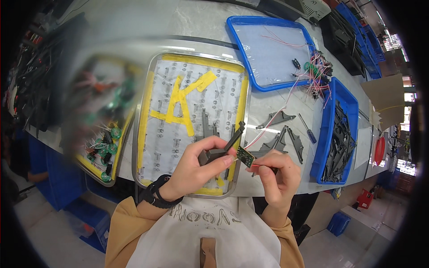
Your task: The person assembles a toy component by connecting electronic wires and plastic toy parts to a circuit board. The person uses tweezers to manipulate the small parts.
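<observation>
My left hand [196,166], with a black watch on its wrist, is closed around a dark grey plastic part [235,137] whose long arm points up and to the right. Beside its fingertips is a small green circuit board [245,157] with pink and white wires running off it. Fingers of my right hand [280,177] pinch at the board's right end, where a bit of red wire shows. Which fingers carry the board's weight is hard to tell. Below both hands lies a metal tray [245,100] lined with printed paper and yellow tape, with more grey parts in it.
Loose grey plastic parts [295,145] and a screwdriver [307,128] lie on the table to the right. Beyond them are a blue tray [243,53] with tangled wires [318,67] and a blue bin [322,154] of grey parts. At left, a tray holds green round components [111,147]; its far part is blurred.
</observation>
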### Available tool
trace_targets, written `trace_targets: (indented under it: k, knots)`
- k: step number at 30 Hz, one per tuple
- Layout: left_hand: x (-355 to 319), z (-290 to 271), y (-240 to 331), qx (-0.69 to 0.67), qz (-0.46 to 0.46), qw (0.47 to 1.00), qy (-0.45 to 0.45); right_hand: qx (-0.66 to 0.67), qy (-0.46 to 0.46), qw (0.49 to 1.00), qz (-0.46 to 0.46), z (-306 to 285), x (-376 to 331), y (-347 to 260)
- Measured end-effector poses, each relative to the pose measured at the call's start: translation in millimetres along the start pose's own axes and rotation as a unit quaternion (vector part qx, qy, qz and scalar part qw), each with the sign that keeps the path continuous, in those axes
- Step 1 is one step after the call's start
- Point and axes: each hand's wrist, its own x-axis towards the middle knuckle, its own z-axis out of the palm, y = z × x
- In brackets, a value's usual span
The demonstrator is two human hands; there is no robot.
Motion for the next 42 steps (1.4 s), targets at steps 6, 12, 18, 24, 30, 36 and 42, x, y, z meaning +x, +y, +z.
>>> trace_targets:
  k: [6,12,18,24,30,36,42]
  knots:
    - [-4.0,-3.7,-6.7,-0.124,-0.083,0.987,-0.053,-0.010,-0.070,0.994,-0.081,7.1,4.1,3.6]
    - [7.6,1.3,-11.2,-0.181,-0.052,0.981,-0.046,-0.232,-0.098,0.945,-0.207,10.2,10.0,-4.3]
    - [18.8,14.7,-7.0,0.031,-0.035,0.998,0.042,0.028,-0.005,0.992,-0.120,-50.0,22.7,26.9]
    - [16.2,15.6,-14.2,0.089,0.048,0.989,0.106,-0.054,0.124,0.978,0.159,-59.5,98.5,112.7]
    - [34.6,11.2,-13.9,0.048,0.067,0.980,0.182,0.177,0.133,0.955,0.196,-62.8,101.9,107.8]
    - [69.9,24.7,-3.6,0.080,0.094,0.980,0.156,0.053,0.161,0.965,0.200,-66.0,114.8,124.2]
    - [97.7,26.6,5.4,0.082,0.091,0.984,0.133,0.084,0.117,0.966,0.215,-64.9,114.9,130.0]
